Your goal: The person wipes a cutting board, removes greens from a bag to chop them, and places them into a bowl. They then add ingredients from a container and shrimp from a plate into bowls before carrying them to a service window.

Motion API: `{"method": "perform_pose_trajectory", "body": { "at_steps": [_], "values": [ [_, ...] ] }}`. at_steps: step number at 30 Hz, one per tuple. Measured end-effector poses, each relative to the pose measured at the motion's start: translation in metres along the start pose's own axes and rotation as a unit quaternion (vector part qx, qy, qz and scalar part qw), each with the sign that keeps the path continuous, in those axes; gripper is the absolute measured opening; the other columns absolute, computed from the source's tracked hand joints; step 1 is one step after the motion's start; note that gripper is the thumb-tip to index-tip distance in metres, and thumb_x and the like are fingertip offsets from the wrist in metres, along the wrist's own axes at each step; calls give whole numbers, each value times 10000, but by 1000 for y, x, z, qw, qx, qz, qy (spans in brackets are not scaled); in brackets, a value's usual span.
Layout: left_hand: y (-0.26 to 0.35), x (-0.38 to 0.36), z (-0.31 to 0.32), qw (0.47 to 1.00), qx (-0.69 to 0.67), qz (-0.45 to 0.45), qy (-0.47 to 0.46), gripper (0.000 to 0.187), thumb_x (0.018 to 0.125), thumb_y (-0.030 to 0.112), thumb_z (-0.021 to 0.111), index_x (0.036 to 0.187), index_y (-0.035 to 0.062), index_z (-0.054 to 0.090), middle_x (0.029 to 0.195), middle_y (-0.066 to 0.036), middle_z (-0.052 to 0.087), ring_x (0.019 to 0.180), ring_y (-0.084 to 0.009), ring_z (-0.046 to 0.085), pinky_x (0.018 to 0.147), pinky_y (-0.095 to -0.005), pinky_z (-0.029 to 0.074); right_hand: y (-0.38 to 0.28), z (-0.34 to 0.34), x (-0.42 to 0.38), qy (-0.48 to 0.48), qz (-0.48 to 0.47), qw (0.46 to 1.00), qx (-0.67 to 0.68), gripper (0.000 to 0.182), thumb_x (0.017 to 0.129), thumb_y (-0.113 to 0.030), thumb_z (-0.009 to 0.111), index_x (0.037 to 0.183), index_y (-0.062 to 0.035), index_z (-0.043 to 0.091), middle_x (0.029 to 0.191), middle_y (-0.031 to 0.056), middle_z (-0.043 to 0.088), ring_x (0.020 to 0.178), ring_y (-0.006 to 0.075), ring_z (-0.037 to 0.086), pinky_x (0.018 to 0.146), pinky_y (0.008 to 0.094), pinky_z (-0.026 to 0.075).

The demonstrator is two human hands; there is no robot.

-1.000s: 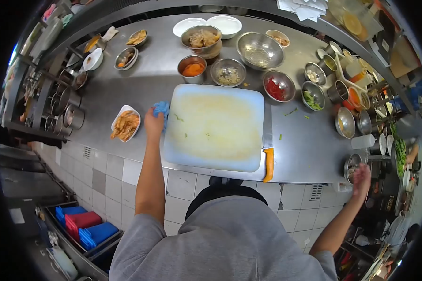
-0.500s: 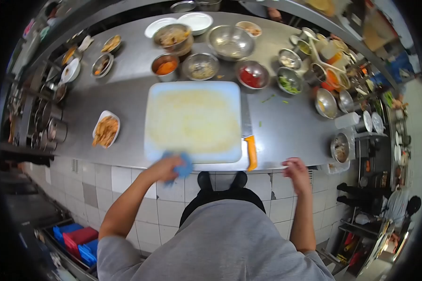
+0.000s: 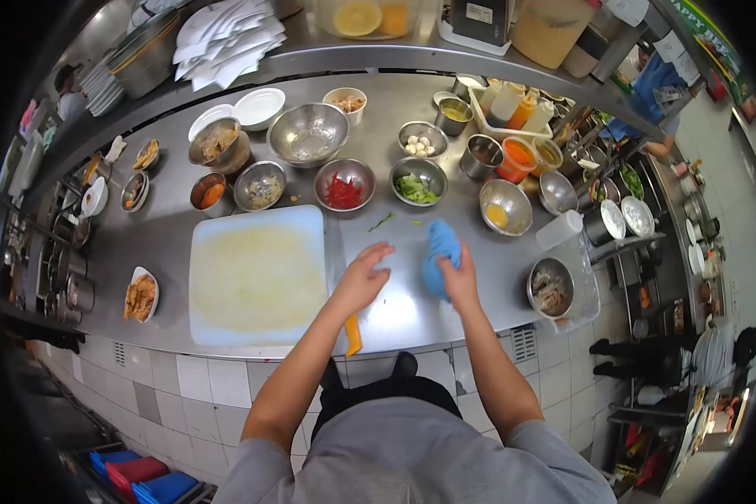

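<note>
My right hand [image 3: 459, 279] grips a blue cloth [image 3: 442, 256], which bunches up above the steel counter to the right of the cutting board. My left hand [image 3: 364, 277] is held over the counter between the board and the cloth, fingers apart and nothing in them. Beneath my left forearm shows the orange handle of a knife [image 3: 353, 334]; its blade is mostly hidden. The white cutting board [image 3: 257, 277], stained yellowish, lies to the left. Green scraps [image 3: 382, 222] lie on the steel just beyond my hands.
Behind the board stand bowls of red pieces [image 3: 344, 191], chopped greens [image 3: 417, 186] and shredded food. A bowl with yellow contents [image 3: 497, 217], a squeeze bottle [image 3: 559, 229] and a steel bowl [image 3: 550, 288] are at right. An overhead shelf [image 3: 328, 60] crosses the back.
The blue cloth has passed from my left hand to my right. Both hands are now over the counter right of the board, and my view has shifted right.
</note>
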State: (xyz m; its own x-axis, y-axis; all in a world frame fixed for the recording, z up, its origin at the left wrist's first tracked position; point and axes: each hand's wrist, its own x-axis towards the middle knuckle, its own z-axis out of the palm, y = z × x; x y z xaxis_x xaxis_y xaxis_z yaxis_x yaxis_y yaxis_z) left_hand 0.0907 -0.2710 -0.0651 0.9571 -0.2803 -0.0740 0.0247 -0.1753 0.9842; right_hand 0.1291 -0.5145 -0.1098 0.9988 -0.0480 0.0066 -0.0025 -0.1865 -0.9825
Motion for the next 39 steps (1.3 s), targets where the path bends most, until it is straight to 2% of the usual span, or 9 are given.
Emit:
{"method": "perform_pose_trajectory", "body": {
  "at_steps": [4,7,10,14,23,30,33,35,39],
  "values": [
    [-59,96,15,905,397,40,145,585,802,86,627,1368,19,494,1499,-202,388,1354,-443,382,1097,-514,361,50,-16,73,33,-126,912,-390,547,791,-108,654,1323,-73,531,1263,220,562,1169,379,542,1014,424,438],
    [-83,102,35,862,489,-45,124,572,776,63,627,1332,4,508,1483,-204,405,1362,-421,379,1100,-533,347,44,-14,77,-118,-89,912,-383,541,769,-110,653,1303,-90,567,1300,219,540,1196,411,499,1023,447,426],
    [-99,51,85,887,443,25,127,569,727,31,646,1280,-23,521,1442,-202,446,1347,-426,391,1112,-550,321,55,-24,77,-185,-72,963,-179,518,756,-122,662,1269,-93,592,1344,184,512,1224,404,466,1053,438,388],
    [-39,-41,141,949,290,56,111,377,740,4,613,1111,40,667,1371,-198,517,1334,-447,420,1072,-599,351,49,-13,80,-76,-155,936,-306,543,751,-119,654,1289,-102,579,1414,159,476,1293,425,416,1098,464,345],
    [1,-151,153,990,29,-58,121,298,843,-32,569,1114,50,661,1230,-133,614,1120,-309,597,973,-371,464,48,89,40,-320,-275,865,-270,508,714,-16,666,1182,-215,668,1329,19,573,1335,331,411,1124,455,300],
    [-25,-204,157,993,-7,-44,112,267,883,-51,531,1101,37,658,1118,-111,656,1033,-227,625,835,-294,512,49,-70,-69,-473,-272,791,-278,334,627,2,631,869,-217,706,1067,-21,651,1148,274,506,945,393,417],
    [-31,-231,157,994,-61,-45,76,260,902,-32,551,1118,59,664,1194,-108,619,1014,-195,624,832,-286,513,51,-169,-105,-570,-95,742,-341,310,641,7,606,871,-166,719,939,44,668,1000,257,591,921,376,464],
    [-31,-248,154,990,-86,-85,70,286,903,-23,579,1158,81,657,1305,-98,538,995,-160,617,812,-268,517,50,-226,-124,-442,64,827,-341,269,654,-4,603,870,-118,717,952,74,662,951,277,599,881,397,490],
    [-34,-269,142,980,-174,-65,69,349,890,-21,609,1216,103,633,1367,-85,465,988,-146,610,794,-254,522,-43,-224,-147,-224,53,943,-242,253,731,-52,656,983,-62,645,922,67,612,892,225,593,824,364,503]
  ]
}}
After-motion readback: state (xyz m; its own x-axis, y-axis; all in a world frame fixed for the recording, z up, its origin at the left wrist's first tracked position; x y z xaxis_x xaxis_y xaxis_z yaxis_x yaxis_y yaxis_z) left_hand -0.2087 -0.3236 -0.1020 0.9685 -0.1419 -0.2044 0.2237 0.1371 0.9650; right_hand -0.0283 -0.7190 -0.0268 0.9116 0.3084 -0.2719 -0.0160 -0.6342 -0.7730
